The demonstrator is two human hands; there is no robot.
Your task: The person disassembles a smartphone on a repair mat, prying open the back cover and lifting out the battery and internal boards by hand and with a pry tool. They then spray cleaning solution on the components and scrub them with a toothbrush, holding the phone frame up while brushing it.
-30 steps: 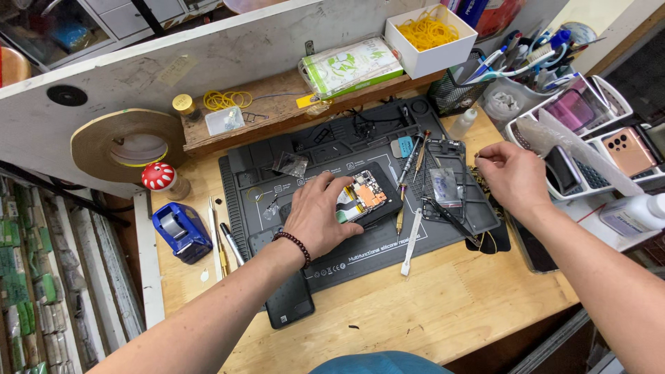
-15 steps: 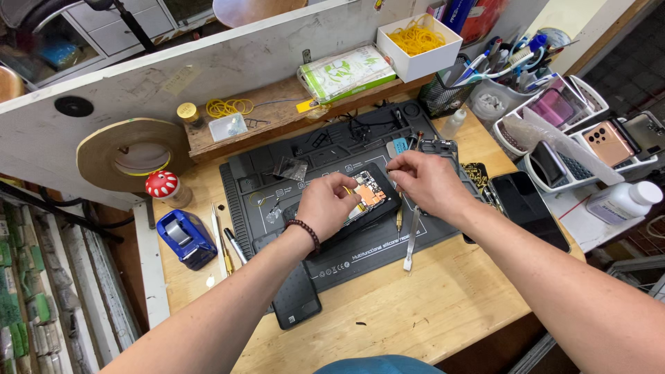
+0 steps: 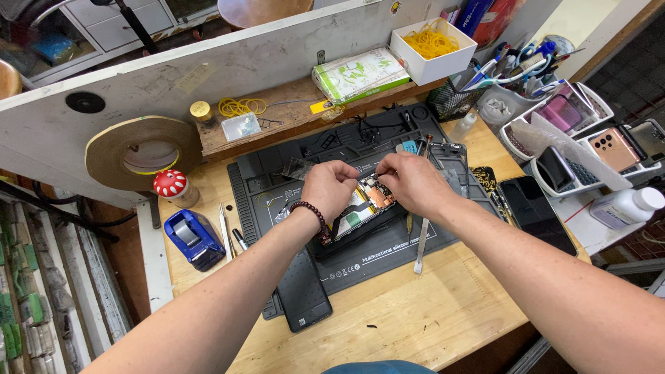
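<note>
An opened phone point(image 3: 361, 208) with its boards and copper-coloured parts bare lies on a dark grey work mat point(image 3: 388, 253). My left hand point(image 3: 330, 188), with a bead bracelet on its wrist, rests on the phone's left side and holds it down. My right hand point(image 3: 410, 181) is over the phone's upper right end, fingertips pinched together at the top of the board. Whether a small part or tool sits between those fingers is hidden. The two hands almost touch above the phone.
A metal tool point(image 3: 421, 244) lies on the mat by my right wrist. A dark phone point(image 3: 302, 294) lies at the mat's front edge, another point(image 3: 535, 213) at the right. A blue tape dispenser point(image 3: 193, 237), a large tape roll point(image 3: 143, 151) and trays of phones point(image 3: 609, 149) surround the mat.
My right hand has come from the right side of the mat to the opened phone and now pinches at its top. My left hand stayed on the phone.
</note>
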